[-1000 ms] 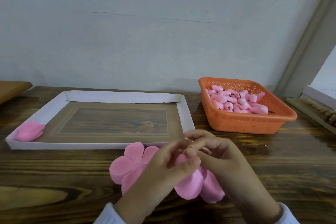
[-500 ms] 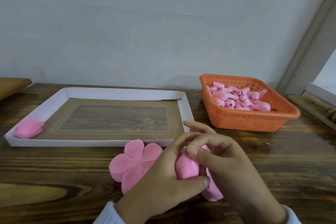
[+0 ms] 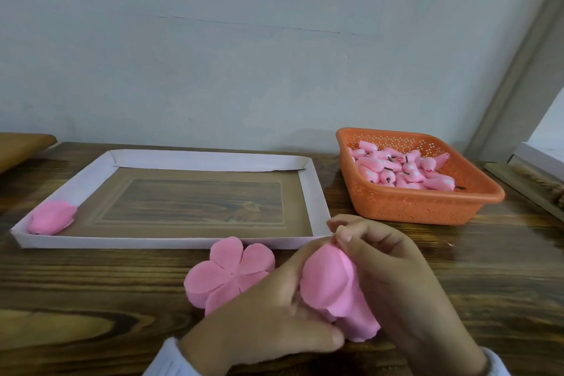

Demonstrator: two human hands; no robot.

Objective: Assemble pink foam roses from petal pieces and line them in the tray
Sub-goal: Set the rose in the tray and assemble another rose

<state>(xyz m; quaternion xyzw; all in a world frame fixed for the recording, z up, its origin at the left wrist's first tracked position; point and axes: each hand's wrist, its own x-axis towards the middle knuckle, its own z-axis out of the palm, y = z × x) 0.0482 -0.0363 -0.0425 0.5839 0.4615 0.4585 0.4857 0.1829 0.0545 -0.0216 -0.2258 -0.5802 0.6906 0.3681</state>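
A half-formed pink foam rose (image 3: pixel 331 284) sits between both hands just above the table's front. My left hand (image 3: pixel 268 317) cups it from below and the left, thumb under it. My right hand (image 3: pixel 393 281) holds its right side, with fingertips pinching the top of the petals. A stack of flat pink petal pieces (image 3: pixel 227 273) lies on the table just left of the hands. One finished rose (image 3: pixel 50 218) lies in the front left corner of the white-rimmed tray (image 3: pixel 314 189).
An orange perforated basket (image 3: pixel 427 207) holding several pink bud cores with dark stems stands right of the tray. A brown board edge (image 3: pixel 21 146) shows at far left, and a framed ledge (image 3: pixel 531 180) at far right. A pale wall backs the table.
The petals have been folded up from a spread shape into a closed bud between the hands. The left hand shifted lower under it, and the view has moved slightly closer.
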